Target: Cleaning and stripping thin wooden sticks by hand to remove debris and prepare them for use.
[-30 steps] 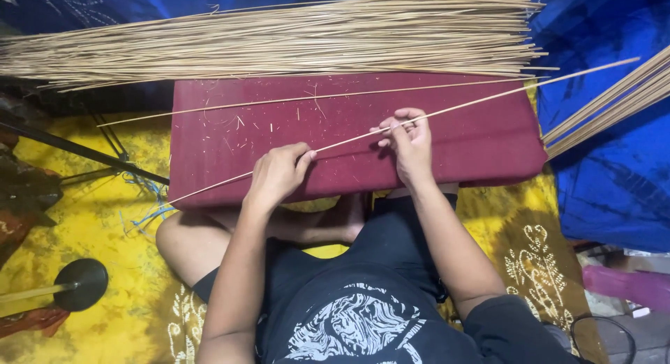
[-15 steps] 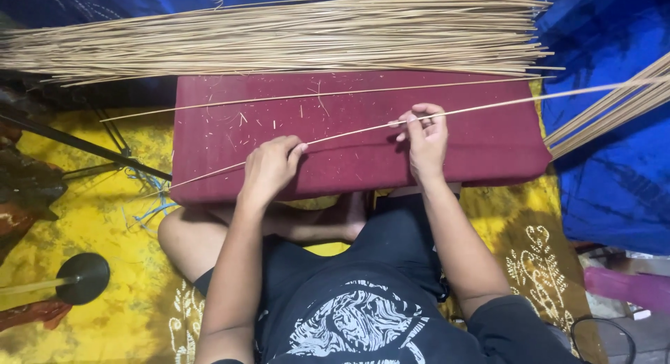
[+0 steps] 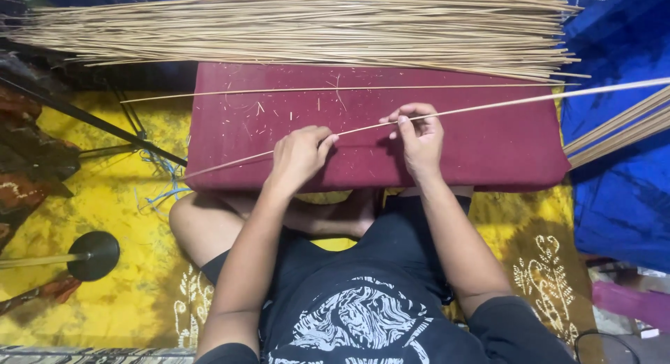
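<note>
A long thin pale stick (image 3: 502, 106) lies slanted across a dark red cushion (image 3: 502, 144), low at the left and rising past the right edge. My left hand (image 3: 299, 154) pinches it near the cushion's middle front. My right hand (image 3: 417, 135) grips the same stick a little further right, fingers curled over it. A second loose stick (image 3: 279, 91) rests flat on the cushion behind my hands. Beyond the cushion lies a wide bundle of several similar sticks (image 3: 300, 29).
More sticks (image 3: 618, 130) jut in from the right over blue cloth (image 3: 618, 189). Yellow patterned cloth (image 3: 118, 196) covers the floor under my crossed legs. A dark rod (image 3: 91, 120) and a black round-based tool (image 3: 92, 255) lie at the left.
The held stick has slid to the right and now lies flatter. Both hands have shifted slightly right along the cushion, still gripping it.
</note>
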